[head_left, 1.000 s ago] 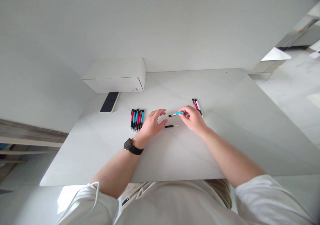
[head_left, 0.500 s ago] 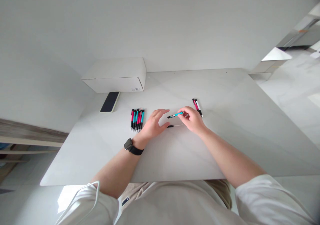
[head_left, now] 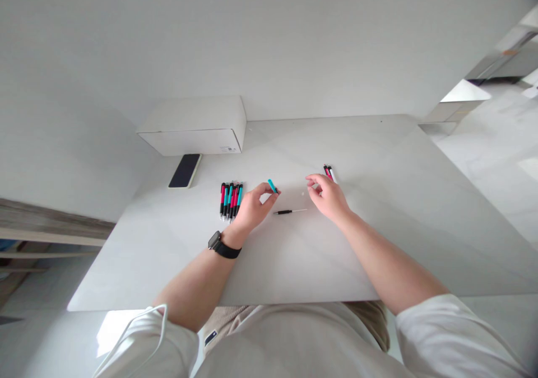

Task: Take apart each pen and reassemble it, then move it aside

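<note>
A turquoise pen barrel (head_left: 272, 185) stands tilted between the thumb and fingers of my left hand (head_left: 254, 204). My right hand (head_left: 330, 197) hovers to the right of it, fingers loosely bent and apart, and I see nothing held there. Between and just below the hands lies a black pen grip (head_left: 283, 212) with a thin white refill sticking out toward the right. A tiny pale piece (head_left: 302, 194) rests on the table close to my right fingertips. Beside my left hand, several red and turquoise pens (head_left: 229, 201) lie in a row.
Partly behind my right hand lie a red pen (head_left: 328, 172) and a white one (head_left: 333, 175). A phone (head_left: 185, 171) is at the left, in front of a white box (head_left: 193, 140) by the wall. The white table (head_left: 294, 266) ends close to my body.
The turquoise barrel has passed from my right hand to my left and now points up. My right fingers have let go of it. The pale piece has come into view.
</note>
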A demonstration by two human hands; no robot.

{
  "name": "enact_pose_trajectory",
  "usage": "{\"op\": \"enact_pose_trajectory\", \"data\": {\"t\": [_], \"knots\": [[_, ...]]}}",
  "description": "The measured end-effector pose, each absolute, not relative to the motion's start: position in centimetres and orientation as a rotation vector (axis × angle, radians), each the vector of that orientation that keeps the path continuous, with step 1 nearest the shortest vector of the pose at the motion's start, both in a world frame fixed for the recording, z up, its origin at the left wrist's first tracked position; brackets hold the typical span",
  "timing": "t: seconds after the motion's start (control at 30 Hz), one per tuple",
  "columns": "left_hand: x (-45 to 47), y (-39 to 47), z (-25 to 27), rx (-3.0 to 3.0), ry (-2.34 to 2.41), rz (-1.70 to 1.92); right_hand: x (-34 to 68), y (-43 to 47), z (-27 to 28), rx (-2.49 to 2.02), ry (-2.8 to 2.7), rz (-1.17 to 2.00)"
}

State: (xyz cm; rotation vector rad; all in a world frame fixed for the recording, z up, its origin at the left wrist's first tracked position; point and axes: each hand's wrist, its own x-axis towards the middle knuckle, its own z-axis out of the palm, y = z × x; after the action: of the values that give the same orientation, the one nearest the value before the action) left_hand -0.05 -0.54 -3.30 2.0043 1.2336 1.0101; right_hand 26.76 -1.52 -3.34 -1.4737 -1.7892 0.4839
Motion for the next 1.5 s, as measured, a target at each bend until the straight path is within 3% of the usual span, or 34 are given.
{"op": "enact_pose_trajectory", "data": {"t": [0.27, 0.63, 0.87, 1.5], "knots": [[0.2, -0.8, -3.3, 2.115, 1.243, 0.977, 26.6, -1.2, -5.2, -1.598, -2.061, 0.376], [0.2, -0.7, -3.0, 2.257, 1.162, 0.903, 25.7, -1.7, -3.5, -1.402, -1.779, 0.656], [0.3, -0.6, -2.9, 2.273, 1.175, 0.835, 25.6, -1.6, -3.4, -1.166, -1.689, 0.614], [0.4, -0.6, -2.9, 2.321, 1.141, 0.824, 25.3, -2.2, -2.7, -1.095, -1.773, 0.547]]}}
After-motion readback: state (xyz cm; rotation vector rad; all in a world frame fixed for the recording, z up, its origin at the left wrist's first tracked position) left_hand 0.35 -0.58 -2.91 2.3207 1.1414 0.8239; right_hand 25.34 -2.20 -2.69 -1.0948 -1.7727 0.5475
